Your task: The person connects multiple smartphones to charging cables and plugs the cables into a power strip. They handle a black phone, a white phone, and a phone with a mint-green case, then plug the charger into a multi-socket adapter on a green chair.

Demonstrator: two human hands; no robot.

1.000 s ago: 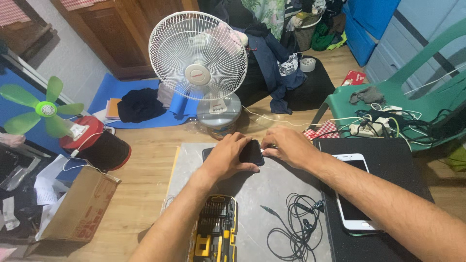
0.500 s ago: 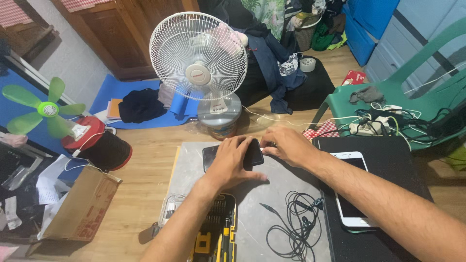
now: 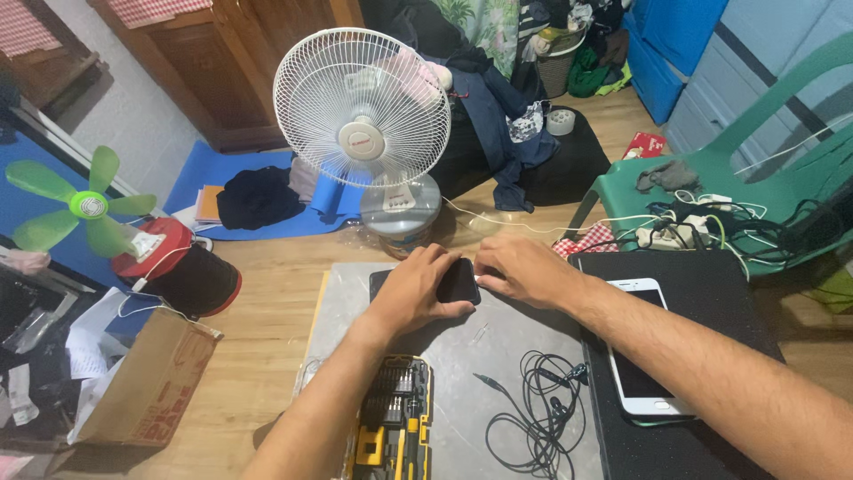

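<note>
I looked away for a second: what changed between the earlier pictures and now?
Little. The left hand slid slightly back along the dark phone, after reaching further over it half a second ago. The right hand stays pinched at the phone's right edge. The white phone, earphones and screwdriver kit have not moved.

White fan [image 3: 362,116], earphones [image 3: 542,409], white phone [image 3: 644,351] and screwdriver kit [image 3: 395,418] lie around.
</note>
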